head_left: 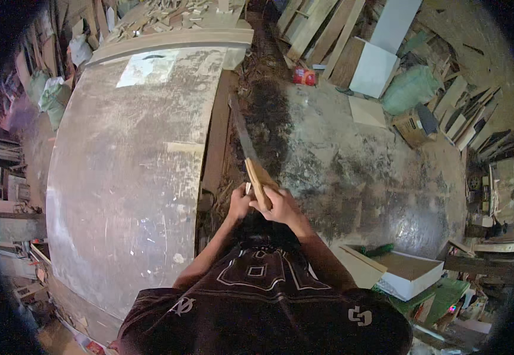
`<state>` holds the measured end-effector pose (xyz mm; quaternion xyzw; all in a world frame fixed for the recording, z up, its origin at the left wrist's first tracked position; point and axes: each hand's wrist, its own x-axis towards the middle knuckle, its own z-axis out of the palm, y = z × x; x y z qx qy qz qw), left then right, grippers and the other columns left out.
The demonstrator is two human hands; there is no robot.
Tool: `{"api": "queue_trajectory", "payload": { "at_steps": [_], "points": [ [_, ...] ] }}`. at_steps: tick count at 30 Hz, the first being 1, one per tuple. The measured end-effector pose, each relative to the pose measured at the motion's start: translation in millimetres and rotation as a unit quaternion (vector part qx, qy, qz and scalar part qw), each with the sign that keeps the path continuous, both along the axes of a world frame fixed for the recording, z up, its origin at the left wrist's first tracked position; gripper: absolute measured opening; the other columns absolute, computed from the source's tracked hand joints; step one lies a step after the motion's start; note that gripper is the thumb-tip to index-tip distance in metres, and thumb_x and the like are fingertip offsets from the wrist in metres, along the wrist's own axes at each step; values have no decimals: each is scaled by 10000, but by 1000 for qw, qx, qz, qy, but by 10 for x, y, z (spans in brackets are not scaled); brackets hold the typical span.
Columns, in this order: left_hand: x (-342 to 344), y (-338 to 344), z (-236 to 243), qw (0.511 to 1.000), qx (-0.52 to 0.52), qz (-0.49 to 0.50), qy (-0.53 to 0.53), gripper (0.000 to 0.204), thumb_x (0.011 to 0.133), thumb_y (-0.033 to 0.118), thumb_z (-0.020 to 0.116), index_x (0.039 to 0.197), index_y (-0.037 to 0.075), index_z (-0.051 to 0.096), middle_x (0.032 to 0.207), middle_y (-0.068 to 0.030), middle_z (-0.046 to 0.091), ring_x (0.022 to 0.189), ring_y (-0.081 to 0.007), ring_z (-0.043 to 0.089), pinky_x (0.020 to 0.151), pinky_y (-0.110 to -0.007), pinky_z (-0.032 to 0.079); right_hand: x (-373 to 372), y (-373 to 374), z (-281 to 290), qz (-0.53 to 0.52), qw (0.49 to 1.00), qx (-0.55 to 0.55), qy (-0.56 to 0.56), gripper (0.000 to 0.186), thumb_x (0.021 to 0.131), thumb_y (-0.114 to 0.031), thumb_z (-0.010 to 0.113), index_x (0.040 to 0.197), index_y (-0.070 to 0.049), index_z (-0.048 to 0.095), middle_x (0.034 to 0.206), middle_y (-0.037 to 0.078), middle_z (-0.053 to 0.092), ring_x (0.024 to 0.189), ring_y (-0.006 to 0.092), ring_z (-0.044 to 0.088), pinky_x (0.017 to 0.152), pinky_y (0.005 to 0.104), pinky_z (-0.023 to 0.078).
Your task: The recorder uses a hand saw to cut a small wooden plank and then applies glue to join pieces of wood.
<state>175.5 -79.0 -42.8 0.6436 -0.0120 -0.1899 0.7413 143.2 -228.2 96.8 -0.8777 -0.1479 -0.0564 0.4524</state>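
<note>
In front of my body, over the gap beside the table, I hold a handsaw (257, 180) with a pale wooden handle. Its long thin grey blade (241, 131) points away from me along the table's right edge. The fingers of my right hand (276, 205) wrap round the handle. Close beside it, my left hand (240, 203) is closed in a pinch, and a small pale piece (248, 188) sticks up from its fingers. What that piece is cannot be made out.
A large worn table (132, 160) stands to my left, with wood scraps (168, 18) at its far end. Boards (322, 35) lean at the far right, near a green sack (412, 89) and a cardboard box (411, 127). A white tray-like box (408, 275) sits at near right.
</note>
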Motion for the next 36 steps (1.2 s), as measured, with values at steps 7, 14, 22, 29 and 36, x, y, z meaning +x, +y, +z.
{"api": "queue_trajectory", "payload": {
  "at_steps": [7,14,22,29,36],
  "points": [
    [1503,-582,-513,999,2,5,35,260,891,229,642,1024,4,645,845,-38,655,779,-140,592,693,-311,484,2399,-503,-390,183,974,-80,-103,285,725,-175,758,919,-50,590,765,182,641,714,354,655,579,438,503],
    [3014,-1089,-129,975,172,-97,106,318,942,306,618,933,-12,611,719,-57,626,534,-121,539,481,-307,428,4630,-799,-994,303,912,-187,-202,158,725,-78,682,845,-44,585,736,148,628,704,314,658,594,451,516],
    [4231,-1355,-130,965,199,-92,141,393,911,404,623,929,11,636,711,-50,643,557,-150,557,527,-347,456,6257,2,-1987,434,833,-200,-280,138,812,-175,622,818,-89,514,620,96,608,672,219,683,559,404,523],
    [5651,-1467,-699,981,155,-95,-60,470,786,124,725,1222,5,599,1167,-167,670,1118,-264,605,973,-352,448,7333,-220,-3474,451,818,-239,-265,172,787,-114,638,931,-117,544,744,86,623,739,240,673,569,390,536],
    [6352,-1299,-2267,821,403,-354,-196,492,904,118,590,1386,78,497,1427,-140,510,1337,-254,455,1133,-365,315,7817,-219,-2985,390,840,-123,-356,181,774,-115,612,950,-121,572,761,59,625,624,232,637,527,361,505]
  ]
}}
